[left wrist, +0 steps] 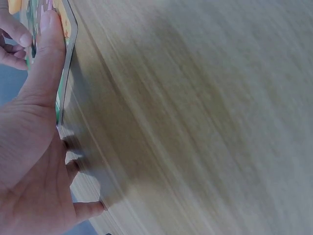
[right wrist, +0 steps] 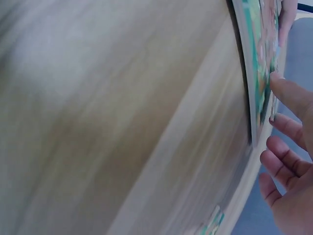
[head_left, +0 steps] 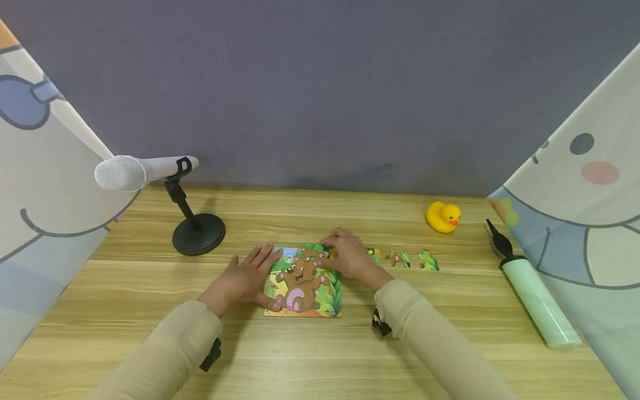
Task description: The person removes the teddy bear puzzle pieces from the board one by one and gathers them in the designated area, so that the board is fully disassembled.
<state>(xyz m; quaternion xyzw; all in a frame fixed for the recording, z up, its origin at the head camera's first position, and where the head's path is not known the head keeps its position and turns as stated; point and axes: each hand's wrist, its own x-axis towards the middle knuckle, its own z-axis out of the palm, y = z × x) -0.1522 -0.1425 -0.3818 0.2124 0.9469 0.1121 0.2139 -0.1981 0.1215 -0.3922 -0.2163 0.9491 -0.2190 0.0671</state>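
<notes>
A bear jigsaw puzzle [head_left: 302, 289] lies in its flat tray on the table between both hands. My left hand [head_left: 242, 282] is spread at its left side. In the left wrist view the thumb [left wrist: 51, 46] lies on the puzzle's edge, and the other fingers reach down past it. My right hand [head_left: 352, 255] is over the top right part of the puzzle. Its thumb and index finger pinch a thin puzzle piece [right wrist: 273, 105], seen nearly edge-on in the right wrist view. The remaining right fingers are loosely bent.
Loose puzzle pieces [head_left: 399, 259] lie right of the tray, one [head_left: 428, 260] farthest out. A yellow rubber duck [head_left: 442, 217] sits behind them. At the far right lies a pale green cylinder with a black nozzle [head_left: 540, 303]. A white microphone [head_left: 145, 171] on a black stand [head_left: 198, 234] is back left.
</notes>
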